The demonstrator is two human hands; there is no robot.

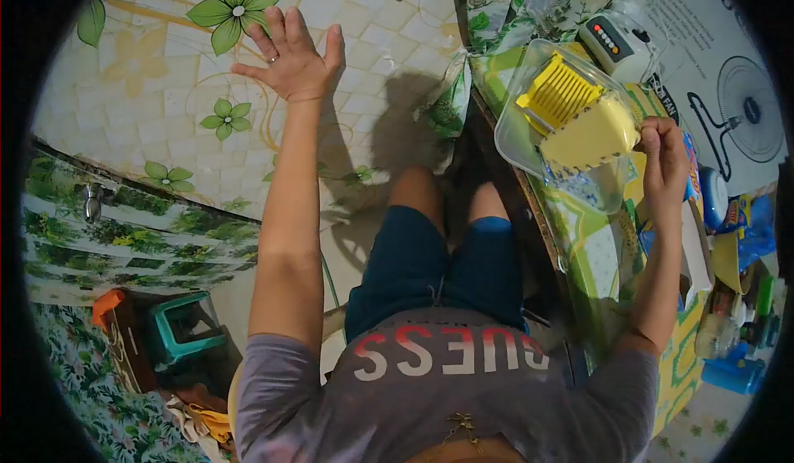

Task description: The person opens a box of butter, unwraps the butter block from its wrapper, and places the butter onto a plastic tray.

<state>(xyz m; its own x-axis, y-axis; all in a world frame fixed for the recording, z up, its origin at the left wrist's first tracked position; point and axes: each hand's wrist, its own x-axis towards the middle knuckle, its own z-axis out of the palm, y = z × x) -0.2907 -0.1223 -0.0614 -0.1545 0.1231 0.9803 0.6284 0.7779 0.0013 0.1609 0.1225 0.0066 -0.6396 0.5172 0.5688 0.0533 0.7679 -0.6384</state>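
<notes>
Right hand [664, 161] pinches the right end of a plastic piece [589, 136]; the container [608, 194] sits left of that grip, on the table [579, 244], rack [556, 86] inside. From the grip: switch box [619, 49] ahead-left, carton [686, 37] ahead-right, bottles [715, 337] behind-right. Left hand [291, 62] well left, stool [188, 343] farther left and behind.

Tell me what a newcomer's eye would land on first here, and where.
Probably the bright yellow slotted plastic piece and the pale yellow panel with toothed edges at the clear plastic tub, upper right; the right hand seems to grip the panel's outer end. Next, the bare left hand, spread wide against the pale flower-printed surface, upper left. Then the large upside-down red-and-white lettering on the grey shirt, bottom centre.
</notes>
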